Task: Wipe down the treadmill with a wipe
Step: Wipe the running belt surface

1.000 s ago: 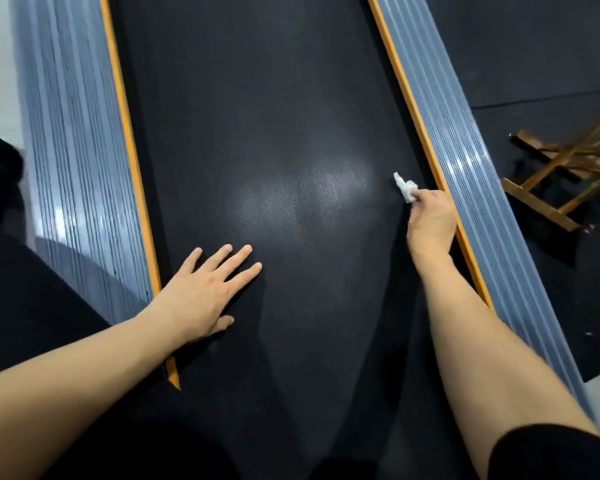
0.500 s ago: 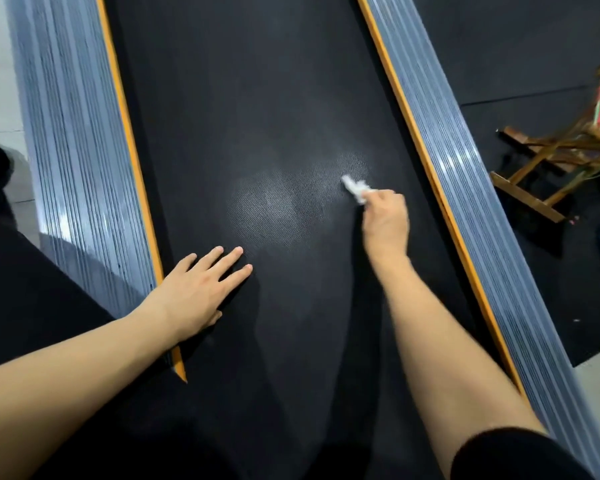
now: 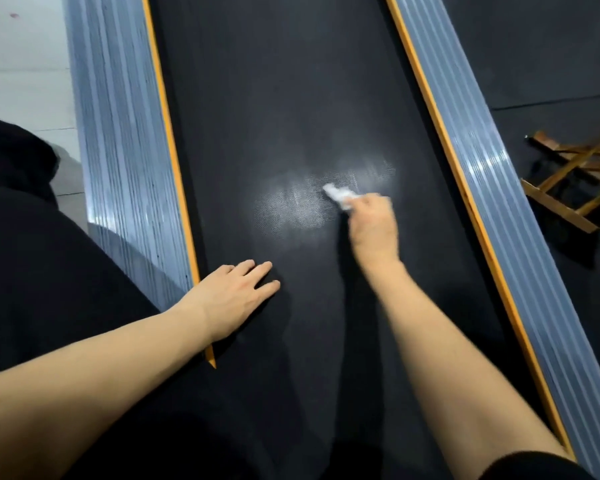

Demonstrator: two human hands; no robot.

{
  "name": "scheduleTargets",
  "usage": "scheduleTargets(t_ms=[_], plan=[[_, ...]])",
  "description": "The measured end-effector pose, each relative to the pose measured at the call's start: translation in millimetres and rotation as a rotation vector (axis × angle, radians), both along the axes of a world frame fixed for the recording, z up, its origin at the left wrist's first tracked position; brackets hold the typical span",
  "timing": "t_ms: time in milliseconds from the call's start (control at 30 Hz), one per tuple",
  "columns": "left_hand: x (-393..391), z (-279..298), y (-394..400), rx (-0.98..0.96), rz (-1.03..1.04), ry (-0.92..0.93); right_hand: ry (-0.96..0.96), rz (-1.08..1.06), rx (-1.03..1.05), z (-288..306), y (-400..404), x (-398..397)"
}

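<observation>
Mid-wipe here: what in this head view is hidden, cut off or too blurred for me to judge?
- Right hand and wipe: motion-blurred, so the grip on the wipe is unclear.
- Treadmill belt: cut off by the top edge; arms cover its near part.
- Wooden frame: cut off by the right edge.
- Left hand: palm contact with the belt hidden underneath.

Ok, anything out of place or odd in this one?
Only a wooden folding frame lying collapsed on the dark floor right of the treadmill belt. Otherwise the right hand holds the wipe on the belt.
</observation>
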State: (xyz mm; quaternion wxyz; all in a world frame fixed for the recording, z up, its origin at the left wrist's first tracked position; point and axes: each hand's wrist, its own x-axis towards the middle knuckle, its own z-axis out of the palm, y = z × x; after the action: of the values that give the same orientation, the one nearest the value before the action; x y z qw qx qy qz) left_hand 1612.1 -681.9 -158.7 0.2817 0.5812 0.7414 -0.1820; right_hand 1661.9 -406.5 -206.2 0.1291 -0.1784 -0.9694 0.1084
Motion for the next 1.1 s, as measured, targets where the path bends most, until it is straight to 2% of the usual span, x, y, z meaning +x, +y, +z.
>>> scheduleTargets(t_ms=[33,100,167,233,267,333,433,500,567,667,733,800,900,967,1033,1100], plan=[[1.2,-3.7,-2.8,-0.020,0.003,-0.004,-0.063,-0.142,0.034,0.7,20.0,7.3],[4.0,-10.2,-9.4,-0.068,-0.005,-0.005,-0.146,-0.421,-0.040,9.9,26.1,9.9],[5.5,-15.5,-15.2,-0.095,-0.016,0.008,-0.200,-0.537,-0.129,19.2,-8.8,-12.5],[6.4,-16.4,-17.2,-0.099,-0.014,0.015,-0.249,-0.375,-0.064,19.4,-69.9,-47.4],[6.5,-14.3,-16.5,-0.108,-0.013,0.015,-0.234,-0.221,-0.040,19.7,-106.4,-63.5],[6.1,-10.5,-15.2,-0.144,-0.003,-0.016,-0.228,0.108,-0.130,19.7,-172.7,-80.7],[5.2,-8.1,-16.3,-0.121,0.023,-0.037,-0.277,0.449,-0.186,18.7,-182.7,-80.7],[5.4,-10.4,-19.8,-0.104,0.046,-0.035,-0.140,0.451,-0.155,14.2,-141.9,-72.1],[5.2,-13.3,-20.8,-0.093,0.050,-0.036,-0.056,0.250,-0.053,6.7,-81.6,-57.6],[4.3,-12.7,-20.3,-0.058,0.055,-0.035,-0.129,-0.167,0.037,9.5,-11.7,-28.9],[4.0,-13.3,-20.0,-0.056,0.048,-0.035,-0.155,-0.321,0.019,9.7,-18.5,-28.4],[3.7,-14.0,-19.3,-0.077,0.029,-0.022,-0.180,-0.229,-0.017,9.7,-69.0,-43.7],[2.7,-13.6,-18.9,-0.104,0.020,-0.016,-0.229,0.224,-0.148,9.4,-160.8,-53.7],[1.4,-11.8,-19.7,-0.114,0.018,-0.028,-0.160,0.431,-0.191,5.5,-170.2,-43.3],[1.1,-11.7,-20.6,-0.100,0.019,-0.031,-0.106,0.434,-0.193,1.5,-127.7,-26.5],[-0.2,-14.7,-22.5,-0.081,0.016,-0.021,-0.089,0.270,-0.093,1.0,-65.9,-4.8]])
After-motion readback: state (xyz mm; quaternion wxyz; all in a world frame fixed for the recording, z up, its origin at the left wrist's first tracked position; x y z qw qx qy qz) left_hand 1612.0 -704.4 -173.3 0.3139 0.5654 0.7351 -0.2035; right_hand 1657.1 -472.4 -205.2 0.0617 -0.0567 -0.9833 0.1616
